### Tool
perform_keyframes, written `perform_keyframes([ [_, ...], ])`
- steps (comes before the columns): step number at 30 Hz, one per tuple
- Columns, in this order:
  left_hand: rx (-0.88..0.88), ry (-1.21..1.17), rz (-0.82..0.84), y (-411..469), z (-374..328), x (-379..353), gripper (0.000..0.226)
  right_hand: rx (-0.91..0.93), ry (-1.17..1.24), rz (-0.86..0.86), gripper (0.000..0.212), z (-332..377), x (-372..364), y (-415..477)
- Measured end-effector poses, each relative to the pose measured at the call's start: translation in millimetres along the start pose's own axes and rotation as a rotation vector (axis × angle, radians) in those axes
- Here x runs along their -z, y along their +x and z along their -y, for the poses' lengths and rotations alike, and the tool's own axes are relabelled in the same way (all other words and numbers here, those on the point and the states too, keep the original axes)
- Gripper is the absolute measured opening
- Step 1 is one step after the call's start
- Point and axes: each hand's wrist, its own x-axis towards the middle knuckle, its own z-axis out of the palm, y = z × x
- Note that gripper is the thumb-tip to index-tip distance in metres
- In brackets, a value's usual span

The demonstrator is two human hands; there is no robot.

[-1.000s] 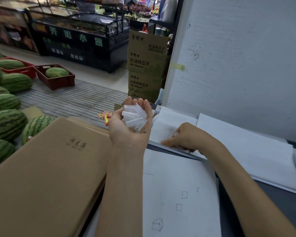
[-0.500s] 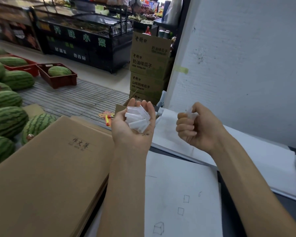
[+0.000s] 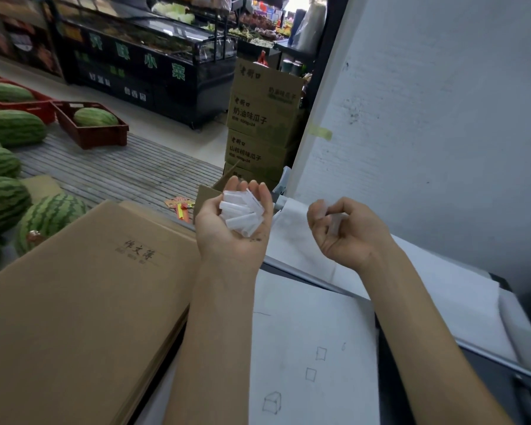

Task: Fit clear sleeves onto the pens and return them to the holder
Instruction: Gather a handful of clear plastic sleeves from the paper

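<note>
A heap of clear sleeves (image 3: 241,213) is cradled in the upturned left hand (image 3: 233,228), fingers loosely cupped. What looks like one blurred sleeve (image 3: 334,220) is pinched in the curled right hand (image 3: 342,236), above white paper (image 3: 307,342).

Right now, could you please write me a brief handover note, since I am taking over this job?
Left hand: palm up, carrying a pile of short clear plastic sleeves.
Right hand: fingers curled, pinching another clear sleeve, count unclear, above the white paper sheets.
Pens and holder: not in view.
Done: no fitted sleeve visible.
Left: fit every sleeve onto a pen, return pens to the holder.
</note>
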Motion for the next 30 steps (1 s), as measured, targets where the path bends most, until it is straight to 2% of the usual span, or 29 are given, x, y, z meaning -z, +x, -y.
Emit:
perform_keyframes([
  [3, 0.008, -0.003, 0.011, -4, 3, -3, 0.027, 0.058, 0.002, -0.042, 0.021, 1, -3, 3],
  [6, 0.016, -0.008, 0.004, -6, 6, -4, 0.026, 0.048, -0.207, -0.044, 0.01, 1, -5, 9],
  [7, 0.019, -0.011, 0.005, -6, 7, -4, 0.025, 0.055, -0.312, -0.061, 0.018, 1, -7, 13],
  [8, 0.023, -0.013, 0.005, -7, 8, -3, 0.025, 0.093, -0.461, -0.102, 0.03, 0, -10, 18],
  [10, 0.031, -0.005, 0.008, -7, 11, 1, 0.025, 0.323, -0.978, -0.243, 0.042, -6, -16, 30],
  [11, 0.034, 0.013, 0.012, -8, 13, 3, 0.025, 0.486, -1.27, -0.306, 0.038, -10, -17, 37],
  [13, 0.04, 0.047, 0.011, -8, 14, 5, 0.025, 0.77, -1.707, -0.273, 0.024, -15, -17, 51],
  [18, 0.013, 0.019, -0.009, -6, 8, 6, 0.025, 0.887, -2.414, -0.124, 0.02, -13, -11, 68],
  [21, 0.007, -0.011, -0.021, -3, 7, 7, 0.024, 0.929, -2.588, -0.047, 0.022, -11, -9, 71],
  [30, 0.009, -0.036, -0.033, 0, 5, 6, 0.026, 1.118, -2.847, 0.245, 0.014, -6, -15, 75],
])
